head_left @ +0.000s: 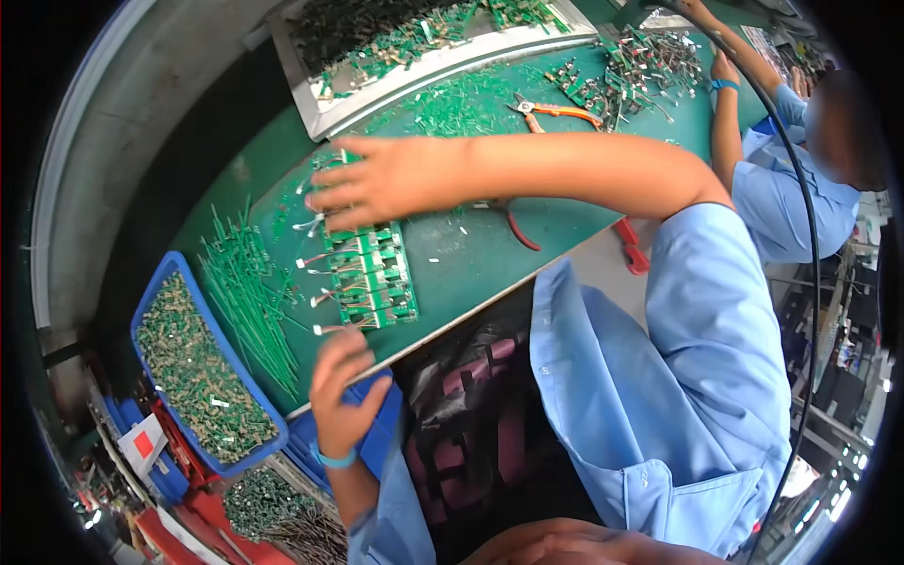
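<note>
Both hands are on a row of green circuit boards (369,278) at the tabletop (471,250) edge: right hand (377,181) spread flat on the far end, left hand (341,386) loosely curled at the near end, gripping nothing. Beside them, a blue bin (155,292) holds small parts and a metal tray (443,56) holds more boards. Green wires (247,292), orange cutters (556,111) and red pliers (516,226) lie around.

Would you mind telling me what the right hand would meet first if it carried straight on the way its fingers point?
Probably the loose green strips lying just beyond the right hand and the circuit boards under its fingers; depth is unclear.
</note>
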`<state>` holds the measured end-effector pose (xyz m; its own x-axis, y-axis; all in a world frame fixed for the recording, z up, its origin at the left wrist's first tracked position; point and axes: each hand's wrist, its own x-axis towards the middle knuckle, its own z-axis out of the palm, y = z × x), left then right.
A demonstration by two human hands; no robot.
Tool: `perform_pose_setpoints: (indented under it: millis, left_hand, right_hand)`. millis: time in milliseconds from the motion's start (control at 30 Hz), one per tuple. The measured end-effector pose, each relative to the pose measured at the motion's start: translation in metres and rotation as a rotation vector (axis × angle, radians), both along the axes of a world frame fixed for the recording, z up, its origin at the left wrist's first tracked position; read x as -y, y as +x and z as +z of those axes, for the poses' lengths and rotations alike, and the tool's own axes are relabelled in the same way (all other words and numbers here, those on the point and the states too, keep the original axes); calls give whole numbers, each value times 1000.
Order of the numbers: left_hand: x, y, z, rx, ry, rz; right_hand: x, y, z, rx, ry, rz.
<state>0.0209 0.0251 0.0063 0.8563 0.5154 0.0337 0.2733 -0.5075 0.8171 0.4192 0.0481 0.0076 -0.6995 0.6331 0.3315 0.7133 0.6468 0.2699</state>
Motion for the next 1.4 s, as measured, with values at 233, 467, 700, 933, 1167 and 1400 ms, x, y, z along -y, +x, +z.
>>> perform_pose_setpoints:
  millis: [233,467,700,933,1167,1400]
  left_hand:
    - [-12,85,-27,-162,454,-71]
    - [5,95,5,-368,408,-125]
    - [-49,133,75,-210,697,-130]
    - [-116,202,-54,111,598,33]
    - [-117,204,-62,150,531,63]
    - [-117,204,-60,164,535,81]
  right_hand:
    - [164,34,14,-332,-529,-984]
    - [224,7,-22,-255,-348,-909]
    - [188,19,-23,-500,-487,-1047]
    - [85,50,-3,-1060,-916,-919]
    - [46,60,-4,-968,-1093,-949]
    - [28,74,-10,-886,-1158,-796]
